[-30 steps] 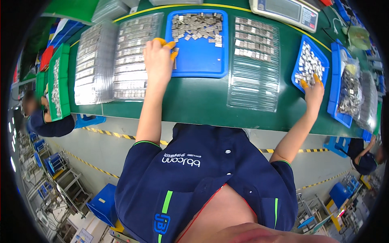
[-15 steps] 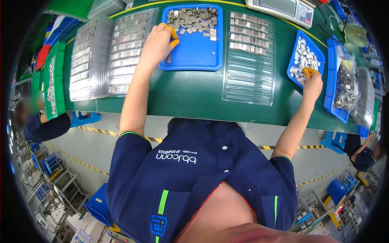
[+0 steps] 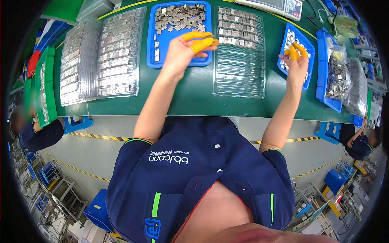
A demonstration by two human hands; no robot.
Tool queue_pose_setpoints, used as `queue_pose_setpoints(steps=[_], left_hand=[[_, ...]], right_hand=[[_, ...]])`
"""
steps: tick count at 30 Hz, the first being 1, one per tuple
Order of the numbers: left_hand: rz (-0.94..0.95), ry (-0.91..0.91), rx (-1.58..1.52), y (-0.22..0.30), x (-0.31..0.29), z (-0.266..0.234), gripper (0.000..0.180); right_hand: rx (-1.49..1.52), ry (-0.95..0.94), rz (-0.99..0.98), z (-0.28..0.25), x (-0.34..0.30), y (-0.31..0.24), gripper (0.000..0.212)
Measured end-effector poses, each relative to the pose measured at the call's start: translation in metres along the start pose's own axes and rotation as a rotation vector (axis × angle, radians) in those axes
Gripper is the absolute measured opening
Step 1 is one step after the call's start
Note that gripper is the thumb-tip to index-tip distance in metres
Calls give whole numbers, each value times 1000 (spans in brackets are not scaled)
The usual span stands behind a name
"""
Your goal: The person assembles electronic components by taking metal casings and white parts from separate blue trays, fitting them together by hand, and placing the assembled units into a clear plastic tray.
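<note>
Left of the clear ribbed tray (image 3: 239,67), pointing the nearer left hand (image 3: 183,52) along its grooves (image 3: 239,83), positioning the right hand (image 3: 296,64) farther off rightward, not revealing either grip's state.

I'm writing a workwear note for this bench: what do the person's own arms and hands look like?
The left hand and right hand both wear yellow finger covers on some fingers, with no full gloves. The forearms are bare. Short navy sleeves end in thin bright green edging.
</note>
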State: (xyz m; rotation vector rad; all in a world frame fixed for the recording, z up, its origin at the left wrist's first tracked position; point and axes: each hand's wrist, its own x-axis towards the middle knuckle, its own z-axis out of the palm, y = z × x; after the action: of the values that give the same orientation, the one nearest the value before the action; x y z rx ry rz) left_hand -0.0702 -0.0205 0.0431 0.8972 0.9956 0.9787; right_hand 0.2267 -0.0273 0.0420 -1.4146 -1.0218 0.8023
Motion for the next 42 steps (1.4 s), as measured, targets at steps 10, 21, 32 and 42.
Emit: queue_pose_setpoints(steps=[10, 21, 32, 42], left_hand=[[186, 88, -125, -16, -17, 18, 25], [23, 61, -303, -16, -22, 19, 26], [74, 116, -140, -25, -22, 21, 25], [123, 91, -15, -22, -27, 13, 17]], right_hand=[[390, -288, 144, 98, -73, -29, 25], [33, -171, -168, 110, -80, -15, 22], [552, -234, 325, 105, -83, -22, 21], [367, -384, 259, 91, -83, -19, 22]])
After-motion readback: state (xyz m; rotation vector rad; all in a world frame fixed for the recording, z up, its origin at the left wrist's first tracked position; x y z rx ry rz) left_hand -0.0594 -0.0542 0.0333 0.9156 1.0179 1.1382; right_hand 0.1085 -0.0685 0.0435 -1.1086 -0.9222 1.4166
